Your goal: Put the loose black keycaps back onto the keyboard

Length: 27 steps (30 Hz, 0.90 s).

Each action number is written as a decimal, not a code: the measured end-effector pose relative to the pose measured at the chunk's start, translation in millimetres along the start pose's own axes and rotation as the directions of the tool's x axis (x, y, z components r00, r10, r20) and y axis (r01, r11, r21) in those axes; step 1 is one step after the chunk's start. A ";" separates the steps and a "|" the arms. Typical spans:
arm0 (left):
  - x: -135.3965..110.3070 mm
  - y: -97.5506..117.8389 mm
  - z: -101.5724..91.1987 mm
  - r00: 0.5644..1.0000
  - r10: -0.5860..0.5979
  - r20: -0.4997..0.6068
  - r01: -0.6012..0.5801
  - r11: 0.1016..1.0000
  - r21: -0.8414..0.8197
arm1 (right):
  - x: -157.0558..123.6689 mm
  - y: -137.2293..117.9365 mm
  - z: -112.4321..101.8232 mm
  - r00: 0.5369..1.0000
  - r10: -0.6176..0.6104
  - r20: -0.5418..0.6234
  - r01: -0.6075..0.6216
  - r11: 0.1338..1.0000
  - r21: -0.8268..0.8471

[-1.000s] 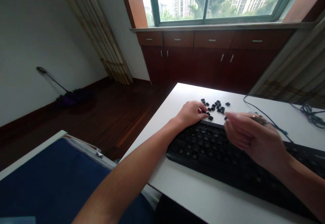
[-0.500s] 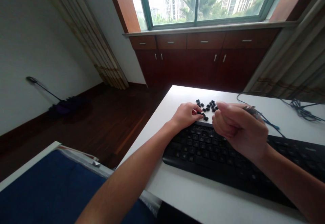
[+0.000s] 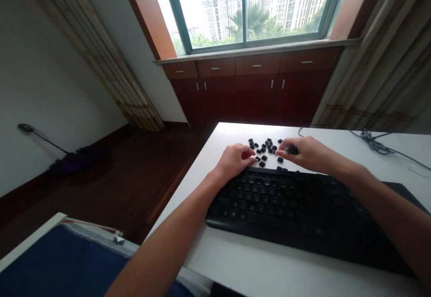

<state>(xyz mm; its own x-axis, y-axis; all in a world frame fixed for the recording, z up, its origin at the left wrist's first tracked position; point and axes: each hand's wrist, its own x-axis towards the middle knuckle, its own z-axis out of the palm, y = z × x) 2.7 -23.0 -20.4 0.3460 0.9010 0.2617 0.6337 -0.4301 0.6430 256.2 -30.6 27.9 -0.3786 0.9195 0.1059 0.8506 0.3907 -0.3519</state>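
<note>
A black keyboard (image 3: 296, 211) lies on the white table (image 3: 269, 270). Several loose black keycaps (image 3: 266, 146) are scattered just behind its far left corner. My left hand (image 3: 235, 160) rests at that corner, fingers curled, its fingertips touching a keycap beside the pile. My right hand (image 3: 305, 153) is down on the table behind the keyboard, fingers pinched round a small dark object at the edge of the pile; I cannot make out what it is.
A black cable (image 3: 373, 142) trails over the table's far right. Dark wooden cabinets (image 3: 256, 86) stand under the window. A blue cloth-covered surface (image 3: 67, 265) is at lower left. A broom (image 3: 63, 162) lies on the wooden floor by the left wall.
My right hand came down from above the keyboard, moved forward and now sits on the table at the keycap pile. The left hand stayed put. The view tilted upward.
</note>
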 end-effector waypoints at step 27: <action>1.5 1.7 0.8 0.999 -0.018 0.034 0.018 1.000 0.014 | -4.0 4.0 -14.8 0.924 0.086 0.373 -0.383 0.163 0.909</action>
<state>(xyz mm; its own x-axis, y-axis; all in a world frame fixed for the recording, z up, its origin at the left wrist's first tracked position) 4.8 -22.4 -19.5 0.3580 0.9062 0.2251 0.6491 -0.4148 0.6377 266.6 -32.0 39.9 -0.4124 0.8669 -0.2800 -0.0485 -0.3278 -0.9435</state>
